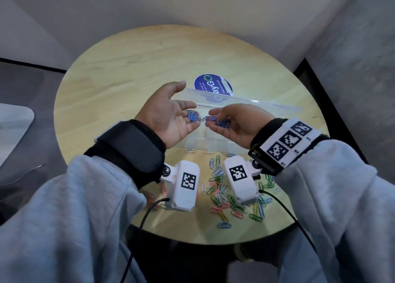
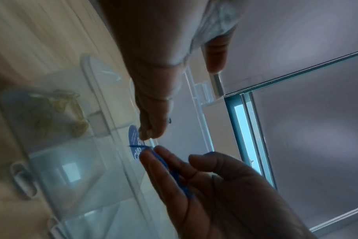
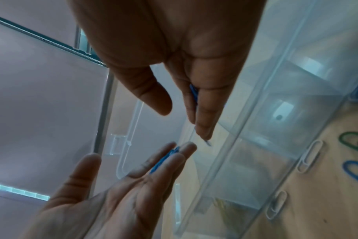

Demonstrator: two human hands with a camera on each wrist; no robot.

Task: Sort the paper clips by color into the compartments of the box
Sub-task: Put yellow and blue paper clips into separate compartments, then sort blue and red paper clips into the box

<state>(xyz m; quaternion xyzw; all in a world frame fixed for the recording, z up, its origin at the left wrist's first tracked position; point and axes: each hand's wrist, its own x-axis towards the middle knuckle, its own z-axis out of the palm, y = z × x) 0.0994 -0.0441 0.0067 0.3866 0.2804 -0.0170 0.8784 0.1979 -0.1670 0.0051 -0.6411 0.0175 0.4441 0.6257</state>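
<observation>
Both hands are hovering above the clear compartment box (image 1: 213, 142), palms facing each other, fingertips nearly meeting over its middle.

L hand (image 1: 171, 120): lying palm-up, fingers straight/relaxed, thumb sticking up, not gripping. A small bunch of blue clips (image 1: 193, 116) is resting loose on its fingers, near the tips. Same bunch is showing in the R wrist cam as a blue streak along the fingers (image 3: 164, 160).

R hand (image 1: 234, 123): fingers curling round a 2nd bunch of blue clips (image 1: 222, 123) in the palm, and its fingertips are pinching one blue clip (image 1: 206, 118) that's pointing toward the L hand's bunch. Can't tell if that clip is touching the L bunch or just short of it. In the R wrist cam the clip tip (image 3: 207, 143) is poking out past the fingertip.

Box is sitting on the round wooden table (image 1: 128, 73), lid (image 1: 245, 103) open and lying back on the far side. L wrist cam is showing yellow clips (image 2: 70, 113) in one compartment; the pic is blurry, so can't read the other compartments.

Mixed pile of clips (image 1: 226, 195) (green, white, red, yellow, blue) is lying on the table on the near side of the box, partly under the 2 wrist cams. A few white clips (image 1: 190, 151) are lying just beside the box's near wall. A round blue sticker (image 1: 213, 86) is showing on the tabletop behind the lid.
</observation>
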